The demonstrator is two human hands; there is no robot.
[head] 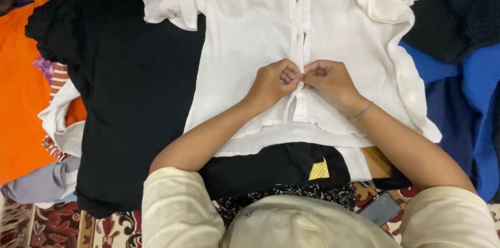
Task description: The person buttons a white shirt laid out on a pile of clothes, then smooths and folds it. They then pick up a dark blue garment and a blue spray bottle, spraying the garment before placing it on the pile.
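White button-front cotton shirt [250,34] is spread flat in the middle of the pile, lying on top of a black knit garment [130,97]. Both hands are pinching its button placket low down: left hand [273,82] and right hand [329,80] meet almost knuckle to knuckle, fingers [289,74] curled tight on the fabric. Thin silver bracelet [362,112] on the right wrist. Orange cloth [18,86] sits off to the left, blue fabric [469,102] on the right, and a dark phone [380,207] rests on the patterned red carpet [62,227].

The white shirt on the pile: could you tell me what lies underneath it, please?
Under the white shirt a black garment shows at left and below the hem; blue cloth shows at right. What is beneath its middle is covered.
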